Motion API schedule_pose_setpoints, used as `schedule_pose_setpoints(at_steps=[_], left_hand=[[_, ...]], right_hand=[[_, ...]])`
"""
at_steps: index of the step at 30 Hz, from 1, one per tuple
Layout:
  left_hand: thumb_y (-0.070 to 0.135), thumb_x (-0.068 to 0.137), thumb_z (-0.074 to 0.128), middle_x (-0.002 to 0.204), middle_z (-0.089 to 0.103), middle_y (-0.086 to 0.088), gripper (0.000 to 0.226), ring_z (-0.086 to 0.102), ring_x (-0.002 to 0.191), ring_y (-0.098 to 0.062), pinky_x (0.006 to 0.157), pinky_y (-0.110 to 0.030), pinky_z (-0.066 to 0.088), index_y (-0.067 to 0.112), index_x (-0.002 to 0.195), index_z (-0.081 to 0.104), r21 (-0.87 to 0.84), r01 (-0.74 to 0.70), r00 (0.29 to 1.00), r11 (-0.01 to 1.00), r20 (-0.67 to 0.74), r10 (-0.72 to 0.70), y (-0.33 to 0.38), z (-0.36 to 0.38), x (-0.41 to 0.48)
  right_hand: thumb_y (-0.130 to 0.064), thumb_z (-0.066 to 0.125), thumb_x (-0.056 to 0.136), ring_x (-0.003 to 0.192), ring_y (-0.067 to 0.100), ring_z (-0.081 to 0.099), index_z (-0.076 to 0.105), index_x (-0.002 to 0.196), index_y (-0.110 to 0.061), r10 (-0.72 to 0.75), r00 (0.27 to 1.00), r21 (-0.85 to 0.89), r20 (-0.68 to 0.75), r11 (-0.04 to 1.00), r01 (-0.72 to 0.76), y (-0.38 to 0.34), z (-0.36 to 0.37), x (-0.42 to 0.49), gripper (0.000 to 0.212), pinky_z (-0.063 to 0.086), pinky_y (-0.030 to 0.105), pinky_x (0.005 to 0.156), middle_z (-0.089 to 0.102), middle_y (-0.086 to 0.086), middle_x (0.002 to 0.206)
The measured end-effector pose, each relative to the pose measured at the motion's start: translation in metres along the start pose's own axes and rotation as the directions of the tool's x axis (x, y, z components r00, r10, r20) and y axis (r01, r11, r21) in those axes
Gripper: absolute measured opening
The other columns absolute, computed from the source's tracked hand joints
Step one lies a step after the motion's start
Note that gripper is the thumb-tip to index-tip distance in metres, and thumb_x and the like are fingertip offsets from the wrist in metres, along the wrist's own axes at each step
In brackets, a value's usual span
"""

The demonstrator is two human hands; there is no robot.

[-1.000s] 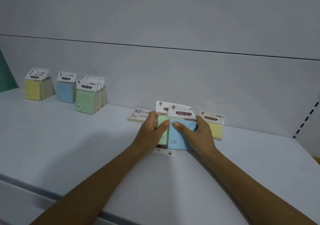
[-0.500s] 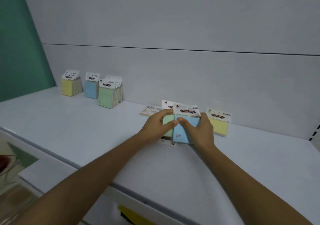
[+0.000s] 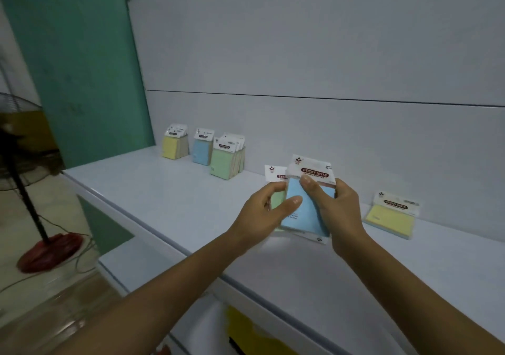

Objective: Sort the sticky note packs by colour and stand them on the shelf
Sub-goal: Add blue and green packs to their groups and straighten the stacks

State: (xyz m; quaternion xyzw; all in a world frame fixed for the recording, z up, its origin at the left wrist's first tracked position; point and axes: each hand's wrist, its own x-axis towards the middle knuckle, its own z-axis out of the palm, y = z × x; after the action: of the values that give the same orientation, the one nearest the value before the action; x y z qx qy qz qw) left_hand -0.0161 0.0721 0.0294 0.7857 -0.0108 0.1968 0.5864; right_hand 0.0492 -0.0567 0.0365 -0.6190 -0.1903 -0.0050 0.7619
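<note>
Pale grey shelf [image 3: 169,199] runs along a plain back panel [image 3: 328,54], and over its middle the blue sticky note pack [image 3: 307,215] is held up in both hands. The pack stands tilted. Its long axis runs from the lower edge, close to the shelf, up to the white "STICKY NOTE" header card, which points up and away toward the panel. The blue face is turned to the camera.

The right hand [image 3: 337,207] grasps it, thumb pressed on the face just under the header and fingers curled round the right edge. The left hand [image 3: 259,215] grasps a green pack [image 3: 278,199] just behind and left of the blue one, header also up, with its thumb lying across the blue face. Beneath the bundle another header card [image 3: 317,238] pokes out toward the near edge; I cannot tell which pack it belongs to.

Half a second ago these packs sat low on the shelf under both hands. Now they are lifted and tipped more upright, and the view has swung left.

To the right a yellow pack [image 3: 390,218] lies flat, well apart from the hands. Far left, three sorted groups stand upright near the panel: yellow packs [image 3: 175,147], a blue pack [image 3: 202,151] and green packs [image 3: 226,160]. Beyond them are a teal wall [image 3: 82,67] and a red-based fan [image 3: 50,251] on the floor.
</note>
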Motion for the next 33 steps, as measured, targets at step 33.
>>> schedule_pose_setpoints(at_steps=[33], left_hand=[[0.026, 0.080, 0.066, 0.096, 0.071, -0.001, 0.021, 0.066, 0.089, -0.020, 0.079, -0.033, 0.053, 0.020, 0.100, 0.066, -0.433, 0.075, 0.912, 0.898, -0.334, -0.237, -0.071, -0.382, -0.132]], right_hand=[[-0.005, 0.057, 0.091, 0.062, 0.016, 0.069, 0.058, 0.112, 0.002, 0.288, 0.904, -0.026, 0.316, 0.955, -0.295, 0.046, 0.372, -0.099, 0.022, 0.056, 0.027, 0.048, 0.068, 0.014, 0.092]])
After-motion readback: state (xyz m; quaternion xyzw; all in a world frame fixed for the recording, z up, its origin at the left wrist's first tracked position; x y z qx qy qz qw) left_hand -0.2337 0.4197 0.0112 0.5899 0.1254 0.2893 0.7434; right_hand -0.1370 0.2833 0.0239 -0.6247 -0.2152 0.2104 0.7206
